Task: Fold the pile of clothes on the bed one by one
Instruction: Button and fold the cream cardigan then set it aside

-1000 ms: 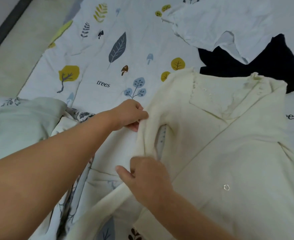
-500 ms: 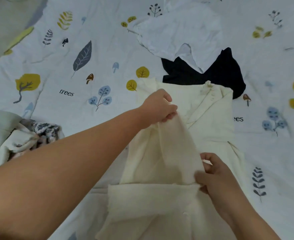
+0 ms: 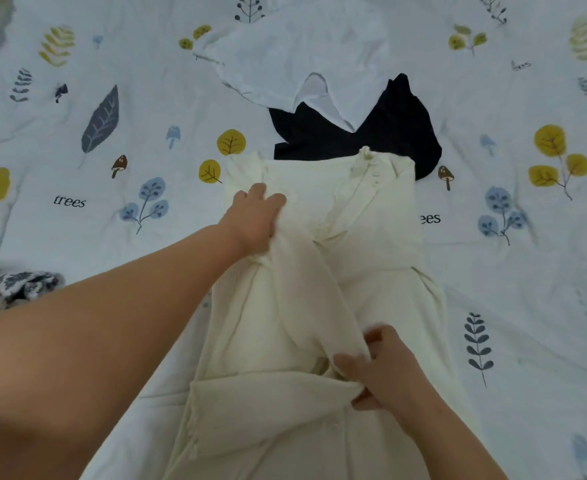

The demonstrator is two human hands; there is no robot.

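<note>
Cream cardigan (image 3: pixel 371 244): lay collar-away on the leaf-print bedsheet (image 3: pixel 77 168), its top edge just over a dark navy garment (image 3: pixel 389 133), itself partly under a white shirt (image 3: pixel 302 53). Sleeve (image 3: pixel 305 289) drawn across the body, pinched near the shoulder by the left hand (image 3: pixel 254 216) and near the cuff by the right hand (image 3: pixel 382 368), fingers curled, probably to lay it flat. Lower hem cut off; right fingertips buried in cloth. Patterned bundle (image 3: pixel 25 282) at left edge, kind not discernible.

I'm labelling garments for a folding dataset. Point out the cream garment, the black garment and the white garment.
cream garment (image 3: pixel 371 216): head view, flat chest panel near the collar.
black garment (image 3: pixel 399 129): head view, its right half.
white garment (image 3: pixel 295 57): head view, middle of the crumpled cloth.
</note>
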